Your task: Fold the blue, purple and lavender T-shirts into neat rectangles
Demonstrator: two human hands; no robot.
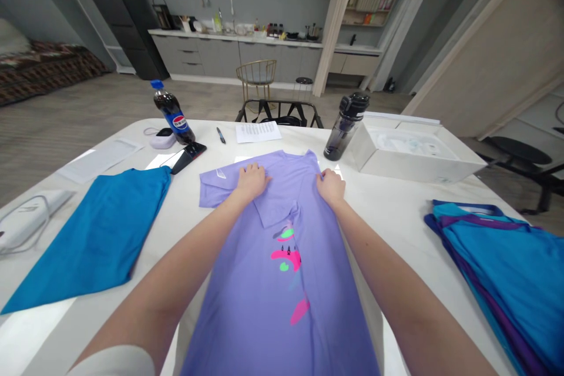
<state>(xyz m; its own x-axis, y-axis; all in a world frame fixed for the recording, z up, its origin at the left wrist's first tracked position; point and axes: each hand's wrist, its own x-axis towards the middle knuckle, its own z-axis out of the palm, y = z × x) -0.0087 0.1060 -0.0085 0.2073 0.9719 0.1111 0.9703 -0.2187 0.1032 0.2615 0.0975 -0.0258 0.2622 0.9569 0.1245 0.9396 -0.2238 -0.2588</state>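
A lavender T-shirt (264, 294) with a pink, green and black print lies lengthwise in front of me, its right side turned in over the middle. One short sleeve with a small white mark points left; another lies across the chest. My left hand (254, 181) rests on the upper part near that left sleeve, fingers flat on the cloth and thumb apart. At the shoulder edge on the right, my right hand (331, 185) is closed, pinching the fabric between thumb and fingers. The shirt's lower end runs out of view toward me.
On the left lie a folded blue shirt (94, 235), a white corded device (30, 220), a phone (189, 157) and a cola bottle (174, 114). Behind the shirt are a pen (221, 136) and paper (258, 132). Rightward stand a dark tumbler (343, 132), a white box (396, 155) and stacked shirts (511, 258).
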